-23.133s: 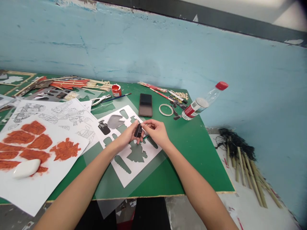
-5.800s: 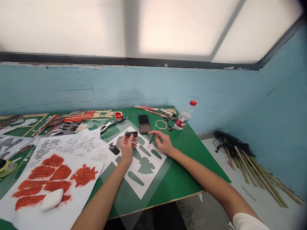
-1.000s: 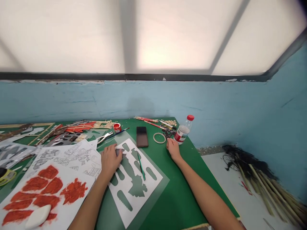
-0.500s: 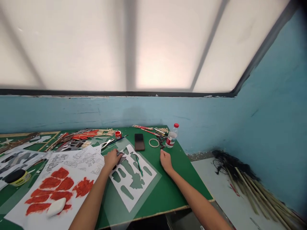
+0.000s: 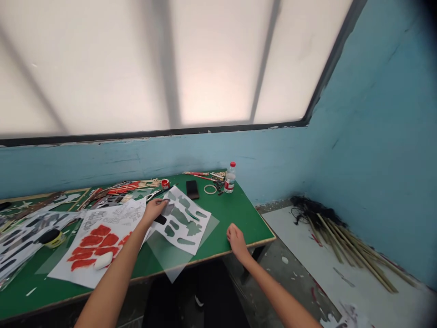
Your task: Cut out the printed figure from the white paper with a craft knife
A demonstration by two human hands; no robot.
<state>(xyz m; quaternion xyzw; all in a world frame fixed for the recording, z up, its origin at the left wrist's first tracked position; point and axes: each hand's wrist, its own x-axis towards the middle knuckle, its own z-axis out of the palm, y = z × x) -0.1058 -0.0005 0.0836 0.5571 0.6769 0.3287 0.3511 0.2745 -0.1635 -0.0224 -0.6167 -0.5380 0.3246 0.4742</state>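
My left hand (image 5: 154,208) lies on the near-left part of a white stencil sheet (image 5: 188,224) with leaf-shaped cut-outs, fingers stretched toward a grey cut piece (image 5: 168,208). A small black cut piece (image 5: 160,219) sits just below the hand. A clear plastic sheet (image 5: 170,257) lies under the stencil and sticks out over the table's front edge. My right hand (image 5: 235,237) rests near the front edge of the green table (image 5: 239,214), fingers loosely bent, with nothing in it.
At the back stand a phone (image 5: 192,189), tape ring (image 5: 210,189), water bottle (image 5: 230,177) and red paint jar (image 5: 165,183). To the left lie a red-painted sheet (image 5: 89,240) and a white oval block (image 5: 103,260). Bamboo sticks (image 5: 355,255) lie on the floor.
My right hand has drawn back from beside the bottle to the table's front edge. My left hand stays on the stencil. The view has pulled back and risen.
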